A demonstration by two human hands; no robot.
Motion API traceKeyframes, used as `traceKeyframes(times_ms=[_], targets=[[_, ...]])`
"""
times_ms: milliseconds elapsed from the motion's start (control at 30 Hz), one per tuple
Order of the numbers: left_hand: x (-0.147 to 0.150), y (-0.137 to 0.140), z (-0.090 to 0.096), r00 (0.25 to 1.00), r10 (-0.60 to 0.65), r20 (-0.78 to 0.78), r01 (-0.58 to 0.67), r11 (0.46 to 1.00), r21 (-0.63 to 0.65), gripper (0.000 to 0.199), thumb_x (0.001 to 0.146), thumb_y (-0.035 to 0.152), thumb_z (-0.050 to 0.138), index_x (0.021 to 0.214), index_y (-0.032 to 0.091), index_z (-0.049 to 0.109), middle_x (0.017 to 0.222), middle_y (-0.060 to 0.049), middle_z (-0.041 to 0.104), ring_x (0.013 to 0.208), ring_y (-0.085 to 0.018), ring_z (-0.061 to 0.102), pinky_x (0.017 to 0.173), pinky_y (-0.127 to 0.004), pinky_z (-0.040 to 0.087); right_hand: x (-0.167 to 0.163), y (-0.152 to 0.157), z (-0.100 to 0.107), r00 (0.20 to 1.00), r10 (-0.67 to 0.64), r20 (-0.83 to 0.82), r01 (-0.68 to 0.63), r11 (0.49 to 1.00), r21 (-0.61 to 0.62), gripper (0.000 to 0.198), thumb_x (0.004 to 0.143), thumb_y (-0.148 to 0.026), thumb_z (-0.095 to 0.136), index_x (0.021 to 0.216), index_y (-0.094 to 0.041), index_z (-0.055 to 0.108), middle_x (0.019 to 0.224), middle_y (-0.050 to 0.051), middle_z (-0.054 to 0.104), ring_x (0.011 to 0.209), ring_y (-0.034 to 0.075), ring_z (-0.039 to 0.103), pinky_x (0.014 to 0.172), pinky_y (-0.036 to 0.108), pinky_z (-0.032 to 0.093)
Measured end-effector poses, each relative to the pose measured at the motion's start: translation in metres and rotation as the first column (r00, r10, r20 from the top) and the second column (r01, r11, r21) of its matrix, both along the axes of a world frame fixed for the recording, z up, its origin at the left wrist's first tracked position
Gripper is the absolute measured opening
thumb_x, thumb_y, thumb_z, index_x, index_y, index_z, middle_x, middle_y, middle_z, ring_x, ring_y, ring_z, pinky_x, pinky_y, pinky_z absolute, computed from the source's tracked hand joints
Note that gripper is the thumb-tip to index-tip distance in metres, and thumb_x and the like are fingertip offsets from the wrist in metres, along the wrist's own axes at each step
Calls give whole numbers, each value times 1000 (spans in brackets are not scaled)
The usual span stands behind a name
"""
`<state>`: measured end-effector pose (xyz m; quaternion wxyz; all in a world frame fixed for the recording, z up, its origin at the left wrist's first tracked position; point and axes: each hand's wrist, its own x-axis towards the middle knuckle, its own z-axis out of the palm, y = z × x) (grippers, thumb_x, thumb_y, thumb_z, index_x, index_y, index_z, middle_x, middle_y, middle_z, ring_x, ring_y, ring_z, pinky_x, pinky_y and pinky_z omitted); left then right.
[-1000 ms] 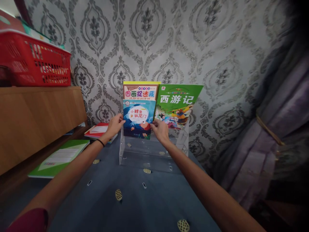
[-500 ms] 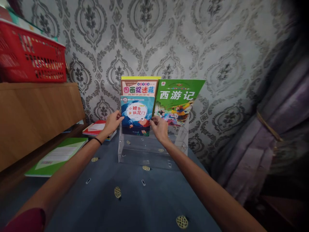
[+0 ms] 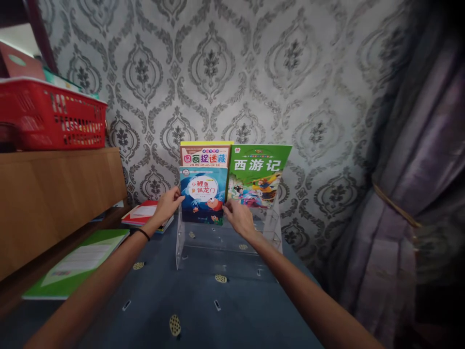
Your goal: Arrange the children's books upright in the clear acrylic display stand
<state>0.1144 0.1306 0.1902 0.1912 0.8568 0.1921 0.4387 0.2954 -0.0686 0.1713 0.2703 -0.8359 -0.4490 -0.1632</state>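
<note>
A blue picture book with a fish on its cover stands upright in a clear acrylic book rack. My left hand pinches its left edge between thumb and fingers. At the lower right edge, my right hand is closed on the same book. Behind it rises a pink-and-white book with a yellow-edged one at its back. To the right a green book leans in the rack's rear, close beyond my right hand. The rack's lower front tiers show through as bare plastic.
A green-covered book and a small stack with a red book lie on the left of the blue cloth. A wooden cabinet bears a red basket. Patterned wall stands behind; a tied curtain hangs right.
My view has tilted upward, so the rack, books and hands sit lower in the picture. Both hands stay at the blue book's edges, and the books keep their places in the rack.
</note>
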Motion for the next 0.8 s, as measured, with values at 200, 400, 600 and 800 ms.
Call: traceKeyframes(times_ms=[200,400,600,800], targets=[[-3,-5,0,995,-100,18,102,986,-132,22,76,44,55,72,22,50,64,2,56,60,-16,55,53,-25,43,6,4,-1,989,88,-115,-71,986,151,19,92,-22,57,108,-21,68,92,5,76,86,20,68,70,27,41],[-4,-8,1,984,-160,73,172,961,-218,29,73,49,59,72,22,50,60,2,57,54,-16,57,45,-25,46,10,10,1,978,146,-147,-111,968,223,12,86,-18,61,94,-21,69,83,2,75,78,18,67,68,26,43],[-1,-9,3,978,-187,91,203,954,-222,34,69,54,65,67,22,52,56,2,60,55,-18,62,52,-28,52,15,6,-4,972,174,-159,-123,949,289,13,83,-17,60,94,-22,67,85,2,74,79,18,66,72,28,46],[12,-23,3,968,-243,66,252,941,-226,32,70,52,62,68,22,53,58,0,63,57,-20,66,56,-30,53,27,-12,-4,976,146,-164,-92,950,299,16,85,-17,57,97,-21,66,87,3,73,82,19,66,75,28,47]])
